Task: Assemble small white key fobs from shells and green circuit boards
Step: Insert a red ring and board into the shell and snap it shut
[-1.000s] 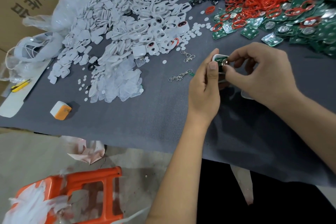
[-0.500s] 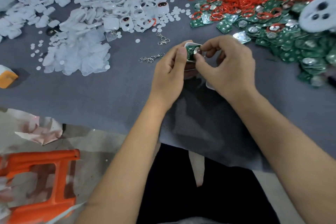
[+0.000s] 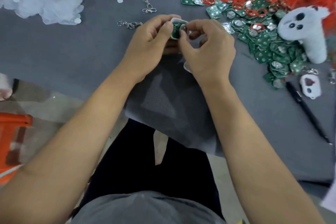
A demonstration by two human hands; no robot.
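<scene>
Both hands work one fob: left hand (image 3: 149, 42) grips the white shell (image 3: 179, 22), right hand (image 3: 209, 49) pinches the green board (image 3: 176, 29) into it. Right of the shell, heaped boards (image 3: 269, 51) await; most work remains.

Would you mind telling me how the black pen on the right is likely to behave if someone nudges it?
The pen looks slim and round, so it would probably roll sideways on the flat grey mat. It appears straight and stiff, so it should shift as one piece. Its narrow body suggests it is light.
</scene>
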